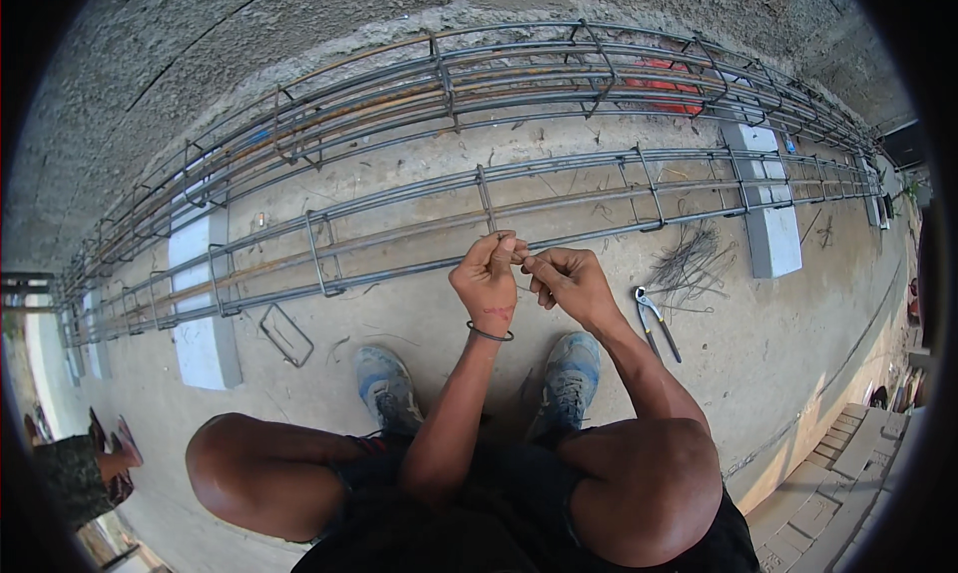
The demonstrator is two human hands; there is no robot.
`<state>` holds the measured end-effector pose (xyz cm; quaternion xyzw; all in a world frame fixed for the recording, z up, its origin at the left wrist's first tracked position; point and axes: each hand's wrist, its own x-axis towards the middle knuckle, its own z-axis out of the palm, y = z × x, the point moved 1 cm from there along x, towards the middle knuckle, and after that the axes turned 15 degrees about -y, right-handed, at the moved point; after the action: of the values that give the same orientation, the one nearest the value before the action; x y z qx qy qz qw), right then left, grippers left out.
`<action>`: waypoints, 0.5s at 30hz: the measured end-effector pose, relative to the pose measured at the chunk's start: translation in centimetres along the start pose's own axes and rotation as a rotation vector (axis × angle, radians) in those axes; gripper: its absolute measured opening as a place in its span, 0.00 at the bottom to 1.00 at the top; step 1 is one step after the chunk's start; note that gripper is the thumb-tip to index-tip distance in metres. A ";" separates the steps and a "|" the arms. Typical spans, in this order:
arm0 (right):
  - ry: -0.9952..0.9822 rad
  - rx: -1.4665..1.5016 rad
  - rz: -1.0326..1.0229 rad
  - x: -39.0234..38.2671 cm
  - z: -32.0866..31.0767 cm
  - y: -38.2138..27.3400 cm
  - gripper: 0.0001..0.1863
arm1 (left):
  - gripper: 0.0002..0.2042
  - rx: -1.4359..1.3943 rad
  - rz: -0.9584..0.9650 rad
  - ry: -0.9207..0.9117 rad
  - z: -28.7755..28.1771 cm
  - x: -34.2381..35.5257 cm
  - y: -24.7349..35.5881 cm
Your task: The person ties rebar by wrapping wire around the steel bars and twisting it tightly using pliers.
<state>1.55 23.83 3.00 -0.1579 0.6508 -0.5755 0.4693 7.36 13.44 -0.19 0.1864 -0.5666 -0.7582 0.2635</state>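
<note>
Cage (484, 186), the nearer of two, runs side to side across the view, over a left block (208, 353) and a right block (776, 244), both pale, on bare concrete floor (798, 343). Far cage (444, 86) lies beyond it, by the rough wall (289, 24).

Left hand (486, 286): thumb and fingertips pinched closed. Right hand (574, 284): same, its tips meeting the left's. Anything thin between them is too small to make out. Both overlap the cage's near lower bar in this view; cannot tell whether they touch it.

Risks, as judged: bare fingertips could get pricked or scraped, sharp wire ends being the likely cause. Leaning hard on the cage might shift it on the blocks, since no clamp shows. Stray strands from the wire heap (696, 266) could snag the right forearm; pincers (645, 301), lying open just beside that arm, could get knocked.

Look of the cage: long thin bars, some blue-grey, others rusty brown, ringed by dark four-sided hoops, a few apparently leaning. One loose hoop (290, 326) lies on the floor, apart from it.
</note>
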 end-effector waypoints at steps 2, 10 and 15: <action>0.040 -0.071 -0.001 0.0 -0.1 -0.4 0.14 | 0.05 0.034 0.000 -0.011 0.0 -0.1 0.0; 0.212 -0.406 -0.020 0.8 -0.7 -1.0 0.14 | 0.06 0.564 0.433 -0.128 0.8 -0.5 0.3; 0.113 -0.520 -0.010 -0.5 -0.2 -2.6 0.11 | 0.05 0.477 0.249 -0.030 -0.3 0.1 -0.9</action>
<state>0.80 23.58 5.58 -0.2440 0.8011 -0.3991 0.3733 7.33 13.32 -1.13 0.1606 -0.7518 -0.5675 0.2949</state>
